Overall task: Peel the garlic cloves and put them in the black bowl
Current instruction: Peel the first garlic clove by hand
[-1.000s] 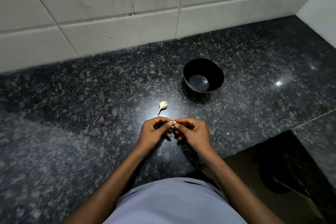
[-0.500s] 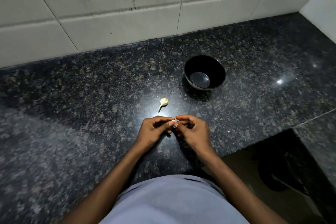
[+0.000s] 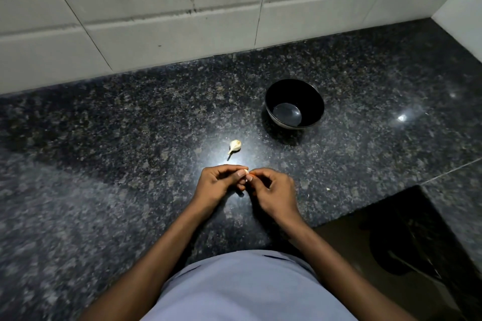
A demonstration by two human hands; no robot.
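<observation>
A small pale garlic clove (image 3: pixel 245 172) is pinched between the fingertips of my left hand (image 3: pixel 218 185) and my right hand (image 3: pixel 272 190), which meet just above the dark granite counter (image 3: pixel 104 138); most of the clove is hidden by the fingers. Another garlic clove (image 3: pixel 235 145), unpeeled with a thin stalk, lies on the counter just beyond my hands. The black bowl (image 3: pixel 294 103) stands farther back and to the right, with nothing visible inside it.
A white tiled wall (image 3: pixel 182 8) runs along the back of the counter and a second wall (image 3: pixel 464 8) closes the right end. The counter's front edge drops away at the lower right, over a dark floor area (image 3: pixel 391 255). A tiny pale scrap (image 3: pixel 327 189) lies right of my hands.
My hands stay together on the clove, fingers shifting slightly. The camera tilts down a little, so the bowl and loose clove sit a bit higher in view.
</observation>
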